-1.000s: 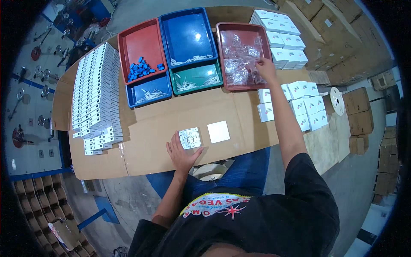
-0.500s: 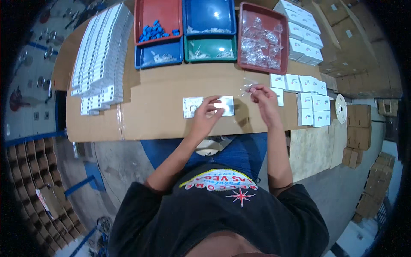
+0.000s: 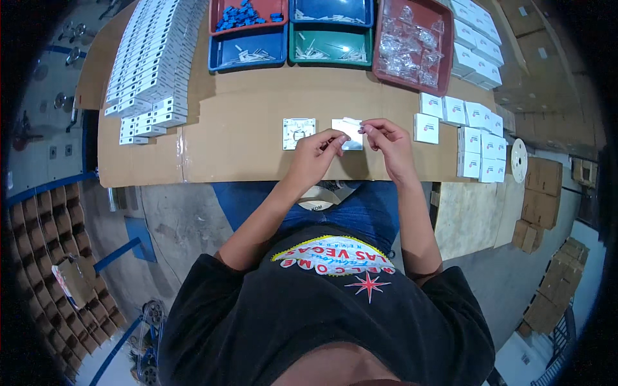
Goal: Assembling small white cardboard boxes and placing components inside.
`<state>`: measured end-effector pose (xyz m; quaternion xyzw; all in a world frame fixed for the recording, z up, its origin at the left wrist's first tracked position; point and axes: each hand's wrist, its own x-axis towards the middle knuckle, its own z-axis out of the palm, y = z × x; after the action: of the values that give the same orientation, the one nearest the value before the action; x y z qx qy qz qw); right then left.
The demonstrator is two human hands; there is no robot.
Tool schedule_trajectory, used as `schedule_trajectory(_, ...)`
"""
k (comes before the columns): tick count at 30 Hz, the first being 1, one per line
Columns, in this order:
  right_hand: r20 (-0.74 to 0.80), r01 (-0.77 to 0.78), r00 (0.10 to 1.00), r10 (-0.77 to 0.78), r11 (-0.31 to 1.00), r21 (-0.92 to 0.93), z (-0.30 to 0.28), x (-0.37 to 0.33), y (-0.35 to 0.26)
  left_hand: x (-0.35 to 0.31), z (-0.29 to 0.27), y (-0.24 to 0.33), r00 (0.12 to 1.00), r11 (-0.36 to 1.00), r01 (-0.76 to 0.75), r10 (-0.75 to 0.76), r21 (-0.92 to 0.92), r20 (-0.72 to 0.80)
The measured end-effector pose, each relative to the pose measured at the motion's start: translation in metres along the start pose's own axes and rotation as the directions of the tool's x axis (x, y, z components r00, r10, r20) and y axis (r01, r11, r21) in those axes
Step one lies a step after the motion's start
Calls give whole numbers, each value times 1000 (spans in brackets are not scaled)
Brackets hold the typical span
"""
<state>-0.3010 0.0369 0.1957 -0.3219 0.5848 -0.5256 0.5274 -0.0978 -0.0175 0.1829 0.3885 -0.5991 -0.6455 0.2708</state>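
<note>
Packet point(image 3: 352, 121) between left fingers point(image 3: 329, 135) and right fingers point(image 3: 378, 125); right pinching it, left hold unclear.

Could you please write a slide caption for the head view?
Left hand and right hand close together over a white square plate on cardboard.

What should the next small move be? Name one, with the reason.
Probably bring the left hand to the small pale piece, too blurred to identify, by the fingertips of the right hand. The two hands' fingertips face each other across a narrow gap at the flat white square plate, and a two-handed hold might steady the piece.
</note>
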Motion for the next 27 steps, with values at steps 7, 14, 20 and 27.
schedule_trajectory(7, -55, 178, 981, -186, 977, -121, 39, 2, 9, -7, -2, -4, 859, 941, -228, 316, 252, -403)
schedule_trajectory(14, -21, 284, 957, -289, 950, -132, 57, -3, 17, -9, -4, -9, 841, 960, -276, 262, 40, -473)
schedule_trajectory(20, 65, 238, 970, -233, 967, -90, 54, -9, 5, -7, -14, -8, 862, 949, -311, 307, 57, -403)
schedule_trajectory(27, 186, 392, 920, -345, 818, -421, 47, -8, -9, -8, -17, -10, 853, 908, -329, 403, 259, -331)
